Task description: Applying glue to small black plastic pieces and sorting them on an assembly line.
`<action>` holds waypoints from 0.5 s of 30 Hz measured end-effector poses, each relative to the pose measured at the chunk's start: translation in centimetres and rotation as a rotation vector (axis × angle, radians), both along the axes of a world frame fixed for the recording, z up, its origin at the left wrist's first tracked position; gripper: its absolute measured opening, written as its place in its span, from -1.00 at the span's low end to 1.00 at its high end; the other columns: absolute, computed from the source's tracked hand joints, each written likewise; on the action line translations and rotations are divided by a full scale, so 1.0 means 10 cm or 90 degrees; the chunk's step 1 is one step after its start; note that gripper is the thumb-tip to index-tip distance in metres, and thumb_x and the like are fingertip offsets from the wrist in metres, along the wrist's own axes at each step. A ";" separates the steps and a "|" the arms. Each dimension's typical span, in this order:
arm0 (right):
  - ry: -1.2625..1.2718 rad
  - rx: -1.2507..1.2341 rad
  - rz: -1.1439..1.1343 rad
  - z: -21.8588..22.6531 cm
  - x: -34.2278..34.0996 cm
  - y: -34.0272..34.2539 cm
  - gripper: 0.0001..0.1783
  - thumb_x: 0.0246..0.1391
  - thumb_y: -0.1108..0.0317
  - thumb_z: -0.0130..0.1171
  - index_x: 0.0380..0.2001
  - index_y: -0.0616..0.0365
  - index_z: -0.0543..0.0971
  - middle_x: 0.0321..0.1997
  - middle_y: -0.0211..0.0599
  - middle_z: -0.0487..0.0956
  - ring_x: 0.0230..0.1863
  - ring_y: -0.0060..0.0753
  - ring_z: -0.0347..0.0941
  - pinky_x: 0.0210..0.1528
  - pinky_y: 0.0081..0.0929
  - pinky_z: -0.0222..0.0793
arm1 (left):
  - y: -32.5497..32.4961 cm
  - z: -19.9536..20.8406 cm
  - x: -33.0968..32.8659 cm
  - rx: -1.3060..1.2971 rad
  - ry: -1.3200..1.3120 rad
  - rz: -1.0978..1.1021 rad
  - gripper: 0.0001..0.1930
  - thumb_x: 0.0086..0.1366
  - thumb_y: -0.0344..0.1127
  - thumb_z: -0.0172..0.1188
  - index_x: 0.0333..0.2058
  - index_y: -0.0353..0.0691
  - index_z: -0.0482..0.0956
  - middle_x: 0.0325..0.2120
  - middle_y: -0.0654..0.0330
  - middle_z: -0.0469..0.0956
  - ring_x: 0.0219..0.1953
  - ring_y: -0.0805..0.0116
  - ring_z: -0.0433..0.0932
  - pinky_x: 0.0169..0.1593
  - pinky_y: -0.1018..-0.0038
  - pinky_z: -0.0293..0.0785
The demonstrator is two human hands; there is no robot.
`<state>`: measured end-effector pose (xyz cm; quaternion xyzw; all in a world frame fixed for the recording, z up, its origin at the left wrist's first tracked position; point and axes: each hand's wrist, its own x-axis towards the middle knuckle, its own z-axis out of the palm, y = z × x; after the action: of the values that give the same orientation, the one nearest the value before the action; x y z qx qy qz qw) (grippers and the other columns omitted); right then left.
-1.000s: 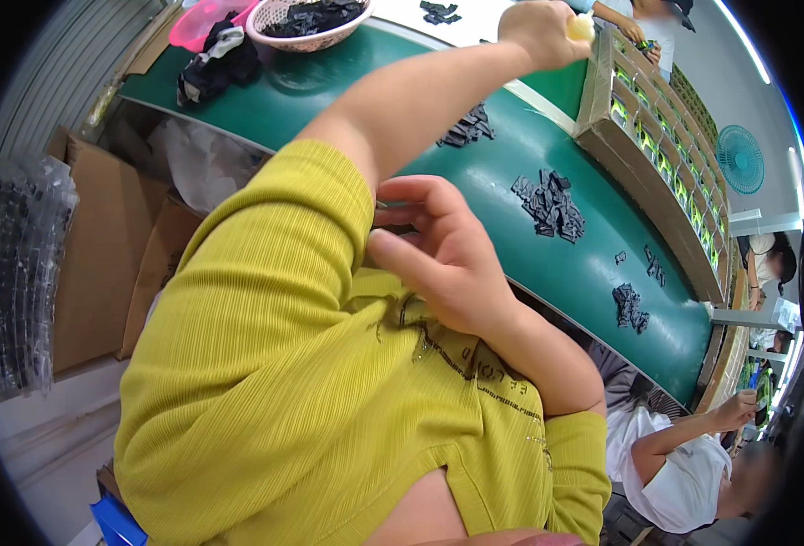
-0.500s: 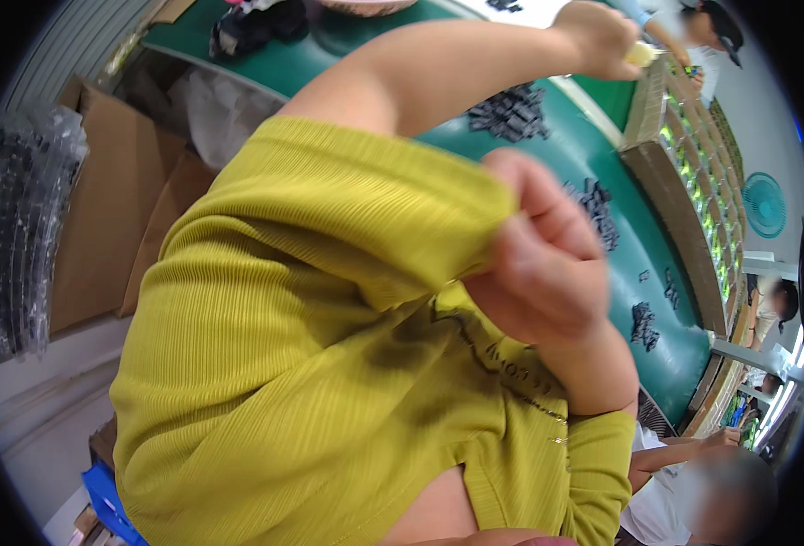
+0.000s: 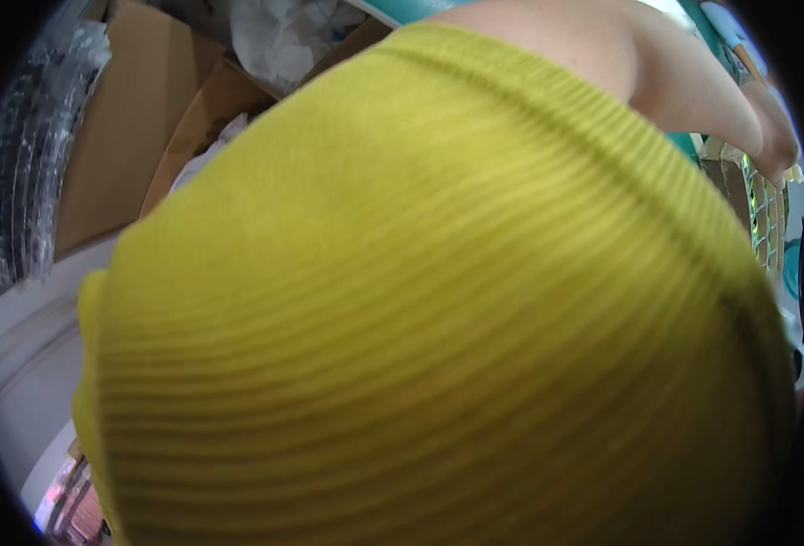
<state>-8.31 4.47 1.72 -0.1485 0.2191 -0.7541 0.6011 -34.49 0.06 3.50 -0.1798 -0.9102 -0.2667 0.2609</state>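
Note:
A yellow-green ribbed sleeve (image 3: 420, 273) fills most of the view, very close and a little blurred. Out of its upper edge my bare left arm (image 3: 693, 86) stretches to the upper right. At the far rim is my left hand (image 3: 770, 135), its fingers curled closed around a small pale yellow piece (image 3: 792, 173) that shows only in part. Its kind cannot be made out. The hand is beside a cardboard-edged rack (image 3: 766, 214) with shiny green rows. My right hand cannot be seen; the sleeve covers that area.
Clear plastic trays with dark parts (image 3: 29, 164) are stacked at the left, beside an open cardboard box (image 3: 129, 127). Crumpled translucent plastic (image 3: 284, 41) lies behind it. A sliver of green table (image 3: 411, 9) shows at the top, and another person's arm (image 3: 743, 59) at the upper right.
The sleeve has risen close to the view and now covers most of the table and the dark parts. My right hand, earlier pinching the sleeve, has gone from sight. My left hand appears farther right and lower.

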 end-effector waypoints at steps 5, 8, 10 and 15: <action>-0.009 -0.013 -0.013 0.02 0.02 0.09 -0.62 0.11 0.30 0.08 -0.09 0.24 0.26 0.02 -0.06 0.40 0.08 -0.17 0.35 0.13 -0.23 0.28 | 0.01 -0.02 0.18 -0.054 -0.053 0.003 -0.55 0.17 0.16 0.07 -0.16 -0.04 0.61 -0.27 0.22 0.61 -0.24 0.30 0.60 -0.17 0.37 0.50; -0.006 -0.027 -0.015 0.05 0.00 0.15 -0.64 0.11 0.30 0.08 -0.11 0.25 0.26 0.01 -0.03 0.41 0.08 -0.17 0.35 0.12 -0.24 0.28 | 0.01 -0.05 0.24 -0.065 -0.026 0.042 -0.56 0.16 0.15 0.08 -0.16 -0.03 0.61 -0.28 0.22 0.61 -0.29 0.29 0.61 -0.19 0.38 0.50; -0.001 -0.037 -0.013 0.07 -0.04 0.18 -0.64 0.11 0.30 0.08 -0.12 0.25 0.27 0.01 -0.02 0.41 0.08 -0.17 0.36 0.12 -0.24 0.28 | 0.02 -0.09 0.19 -0.047 -0.024 0.065 -0.55 0.14 0.15 0.09 -0.15 -0.02 0.60 -0.26 0.21 0.60 -0.31 0.27 0.61 -0.20 0.37 0.50; 0.003 -0.057 -0.019 0.10 -0.08 0.30 -0.66 0.11 0.31 0.08 -0.14 0.25 0.27 0.01 0.01 0.42 0.07 -0.17 0.37 0.12 -0.25 0.29 | 0.07 -0.11 0.17 -0.002 -0.009 0.050 -0.61 0.08 0.09 0.14 -0.27 -0.05 0.64 -0.33 0.20 0.62 -0.24 0.26 0.60 -0.21 0.31 0.49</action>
<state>-9.11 7.47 2.74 -0.1738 0.1887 -0.7714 0.5823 -32.84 0.80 2.39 -0.1428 -0.9186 -0.2563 0.2647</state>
